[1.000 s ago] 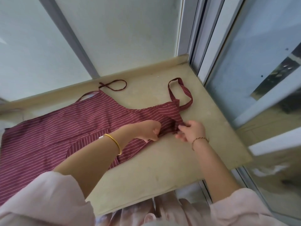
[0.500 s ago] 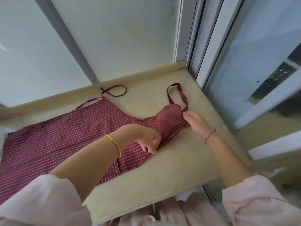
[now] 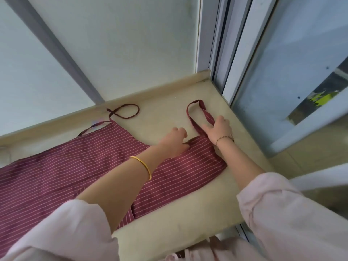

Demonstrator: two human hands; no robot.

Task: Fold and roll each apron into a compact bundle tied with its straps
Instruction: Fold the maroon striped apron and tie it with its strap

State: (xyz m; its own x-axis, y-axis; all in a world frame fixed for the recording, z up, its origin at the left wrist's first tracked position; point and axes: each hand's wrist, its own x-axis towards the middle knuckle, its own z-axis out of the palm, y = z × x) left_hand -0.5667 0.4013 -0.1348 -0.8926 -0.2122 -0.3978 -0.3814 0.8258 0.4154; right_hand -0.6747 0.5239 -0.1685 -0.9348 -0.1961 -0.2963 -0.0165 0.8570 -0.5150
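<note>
A maroon apron (image 3: 79, 166) with thin white stripes lies flat on the beige ledge (image 3: 188, 223), its bib pointing right. My left hand (image 3: 174, 142) rests on the bib's far edge with its fingers curled onto the cloth. My right hand (image 3: 218, 129) lies flat with fingers apart on the base of the neck loop (image 3: 195, 110), which stretches toward the window corner. A thin dark waist strap (image 3: 126, 111) curls in a loop near the back wall. My forearms hide part of the bib.
The ledge ends in a corner between a pale wall panel (image 3: 131, 44) behind and a sliding window frame (image 3: 241, 72) on the right. Its front edge runs close to my body, and my pink sleeves (image 3: 282, 213) fill the foreground.
The bunched bib has been spread flat. Both hands moved away from me toward the far edge, the right one from the bib's corner onto the neck loop.
</note>
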